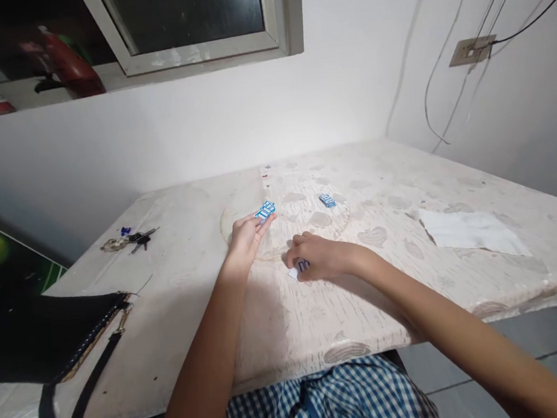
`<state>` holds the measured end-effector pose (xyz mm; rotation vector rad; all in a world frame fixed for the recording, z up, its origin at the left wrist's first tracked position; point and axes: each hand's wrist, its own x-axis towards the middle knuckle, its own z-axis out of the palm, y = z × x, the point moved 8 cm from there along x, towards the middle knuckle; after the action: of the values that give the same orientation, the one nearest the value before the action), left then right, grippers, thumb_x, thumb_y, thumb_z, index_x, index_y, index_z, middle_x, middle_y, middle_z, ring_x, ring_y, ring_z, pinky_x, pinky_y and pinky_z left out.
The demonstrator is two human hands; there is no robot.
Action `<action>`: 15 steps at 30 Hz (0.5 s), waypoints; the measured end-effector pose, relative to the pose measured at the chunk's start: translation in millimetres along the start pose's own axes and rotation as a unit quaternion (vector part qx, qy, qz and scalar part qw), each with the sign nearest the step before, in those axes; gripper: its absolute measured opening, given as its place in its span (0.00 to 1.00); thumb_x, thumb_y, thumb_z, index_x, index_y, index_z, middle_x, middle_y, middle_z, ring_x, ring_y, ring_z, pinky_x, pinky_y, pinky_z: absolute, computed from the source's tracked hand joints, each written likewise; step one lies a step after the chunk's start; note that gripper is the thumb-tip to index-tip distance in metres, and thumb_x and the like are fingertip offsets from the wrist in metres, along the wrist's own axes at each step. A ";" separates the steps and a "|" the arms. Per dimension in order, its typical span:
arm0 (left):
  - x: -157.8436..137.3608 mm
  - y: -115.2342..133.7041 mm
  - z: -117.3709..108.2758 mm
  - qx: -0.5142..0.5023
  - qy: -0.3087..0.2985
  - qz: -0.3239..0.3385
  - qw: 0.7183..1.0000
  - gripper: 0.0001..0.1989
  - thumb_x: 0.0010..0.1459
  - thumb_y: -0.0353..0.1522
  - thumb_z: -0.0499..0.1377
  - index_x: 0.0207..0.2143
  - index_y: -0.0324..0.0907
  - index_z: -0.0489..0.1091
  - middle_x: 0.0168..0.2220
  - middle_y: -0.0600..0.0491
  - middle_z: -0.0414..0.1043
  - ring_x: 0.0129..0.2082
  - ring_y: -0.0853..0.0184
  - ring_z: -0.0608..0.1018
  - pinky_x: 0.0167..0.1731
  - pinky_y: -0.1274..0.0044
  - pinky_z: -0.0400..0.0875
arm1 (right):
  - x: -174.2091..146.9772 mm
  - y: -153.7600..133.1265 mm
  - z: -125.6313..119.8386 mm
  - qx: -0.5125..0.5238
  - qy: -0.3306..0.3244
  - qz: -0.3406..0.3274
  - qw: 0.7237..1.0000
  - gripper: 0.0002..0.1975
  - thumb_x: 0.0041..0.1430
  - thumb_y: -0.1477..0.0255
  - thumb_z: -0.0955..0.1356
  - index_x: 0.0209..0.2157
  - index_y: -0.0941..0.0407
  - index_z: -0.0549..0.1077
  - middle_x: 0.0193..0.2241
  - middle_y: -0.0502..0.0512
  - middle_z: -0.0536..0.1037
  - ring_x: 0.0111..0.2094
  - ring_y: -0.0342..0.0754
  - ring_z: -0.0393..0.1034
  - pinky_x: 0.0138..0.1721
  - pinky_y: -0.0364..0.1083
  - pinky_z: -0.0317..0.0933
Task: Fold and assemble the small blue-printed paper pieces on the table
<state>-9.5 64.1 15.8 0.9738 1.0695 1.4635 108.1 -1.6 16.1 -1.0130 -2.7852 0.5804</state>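
Fanned white cards (pixel 265 210) with bright blue print are in my left hand (pixel 247 234), closed around their lower end just above the table. Closer to me, my right hand (pixel 314 256) has its fingers curled on a white card (pixel 292 273) with darker blue print, low over the tablecloth. The fingers hide part of that card, and whether it touches the cloth I cannot tell. A small pile of blue-and-white cards (pixel 326 200) lies on the table beyond my right hand.
The patterned, plastic-covered table (pixel 385 311) meets a white wall. Keys (pixel 141 238) and a black bag (pixel 46 336) with a strap lie left. A torn white paper (pixel 472 230) lies right. A red bottle (pixel 72 66) stands on the window ledge.
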 end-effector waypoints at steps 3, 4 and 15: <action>2.3 -4.1 0.0 -0.008 -0.011 0.002 1.000 0.10 0.51 0.18 0.51 0.24 0.35 0.68 0.35 0.48 0.74 0.48 0.61 0.73 0.54 0.69 0.65 | 1.6 -2.5 3.4 0.016 -0.003 -0.005 1.000 0.07 0.46 0.79 0.68 0.30 0.57 0.71 0.34 0.58 0.67 0.40 0.52 0.60 0.37 0.46 0.57; 3.1 -5.3 0.1 -0.011 -0.015 0.000 1.000 0.10 0.51 0.18 0.50 0.25 0.35 0.68 0.35 0.48 0.74 0.48 0.61 0.74 0.54 0.70 0.66 | 1.9 -3.5 4.2 0.020 -0.007 -0.007 1.000 0.06 0.46 0.80 0.67 0.29 0.58 0.70 0.34 0.58 0.67 0.40 0.52 0.60 0.36 0.45 0.57; 0.2 -6.7 3.1 0.008 -0.024 -0.017 1.000 0.08 0.50 0.19 0.53 0.27 0.34 0.69 0.38 0.46 0.74 0.48 0.60 0.74 0.54 0.70 0.64 | 3.9 -11.5 4.2 0.028 -0.011 -0.039 0.999 0.14 0.44 0.85 0.65 0.34 0.59 0.71 0.33 0.56 0.73 0.36 0.47 0.64 0.35 0.43 0.56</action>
<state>-4.7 65.2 10.2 0.9921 1.0597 1.3993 97.3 -8.6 16.6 -0.8888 -2.7963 0.6585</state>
